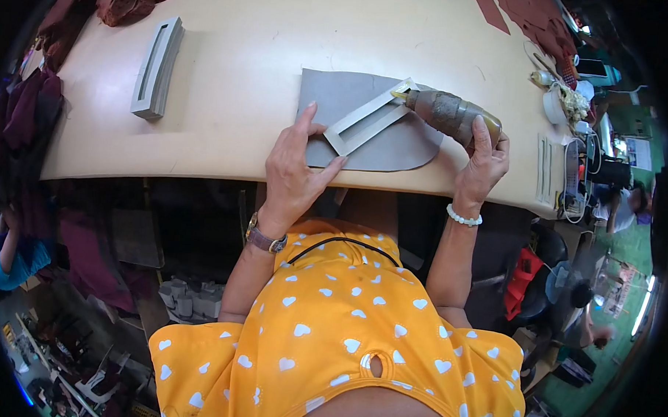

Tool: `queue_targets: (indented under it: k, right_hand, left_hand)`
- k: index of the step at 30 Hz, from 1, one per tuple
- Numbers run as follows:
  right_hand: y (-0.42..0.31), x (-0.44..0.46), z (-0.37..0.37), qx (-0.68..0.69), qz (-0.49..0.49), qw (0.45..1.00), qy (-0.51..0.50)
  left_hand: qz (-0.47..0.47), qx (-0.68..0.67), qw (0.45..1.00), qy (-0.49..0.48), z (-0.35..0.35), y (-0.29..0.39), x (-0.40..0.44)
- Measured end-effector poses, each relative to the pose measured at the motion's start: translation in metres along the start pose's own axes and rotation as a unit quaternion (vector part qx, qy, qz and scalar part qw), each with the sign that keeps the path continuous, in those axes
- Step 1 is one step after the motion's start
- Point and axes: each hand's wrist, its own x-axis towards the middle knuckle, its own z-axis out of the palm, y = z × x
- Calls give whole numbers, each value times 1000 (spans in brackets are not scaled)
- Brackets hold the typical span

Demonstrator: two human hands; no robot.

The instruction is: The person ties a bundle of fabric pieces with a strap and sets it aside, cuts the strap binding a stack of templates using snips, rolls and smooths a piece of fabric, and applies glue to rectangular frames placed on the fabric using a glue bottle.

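Observation:
My right hand (484, 158) is wrapped around a brown, tape-wrapped squeeze bottle (448, 113) with yellowish contents. The bottle lies tilted, its nozzle at the upper right end of a grey rectangular frame (379, 124) with a long slot. At the frame's lower left corner, my left hand (295, 163) grips it between thumb and fingers, the index finger pointing away. Under the frame is a flat grey piece (320, 90), straight on the left and rounded on the right. Whether the nozzle touches the frame is too small to tell.
A stack of similar slotted frames (157, 68) stands at the table's left. Dark red pieces (535, 28) lie at the far right, and more hang off the left edge. Thin grey strips (544, 168) and a white container (553, 107) sit at the right. Other people are in the background.

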Motion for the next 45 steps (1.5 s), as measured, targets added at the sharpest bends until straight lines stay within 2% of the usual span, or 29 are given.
queue_targets:
  k: [18, 21, 25, 26, 28, 31, 35, 40, 45]
  right_hand:
    - [-13, -73, 18, 41, 79, 993, -82]
    - [-12, -64, 9, 71, 123, 986, -83]
    - [-22, -32, -24, 174, 279, 942, -63]
    - [-15, -19, -44, 217, 297, 919, -144]
    - [-14, -7, -59, 277, 288, 905, -145]
    - [-11, 0, -62, 183, 207, 957, -90]
    - [-1, 7, -61, 131, 139, 979, -66]
    - [7, 14, -57, 59, 75, 995, -35]
    - [9, 16, -50, 46, 43, 998, -29]
  left_hand:
    - [13, -2, 1000, 5, 1, -2, -1]
    - [11, -3, 1000, 6, 1, -2, 0]
    - [16, 2, 1000, 9, 2, -2, 0]
    - [16, 2, 1000, 10, 2, -2, -1]
    - [16, 0, 1000, 10, 3, -1, -1]
    - [15, -4, 1000, 8, 2, -1, -1]
    - [18, -4, 1000, 7, 3, -2, -1]
    - [16, 2, 1000, 5, 3, -1, -1]
    - [4, 4, 1000, -2, 2, 1, 0]
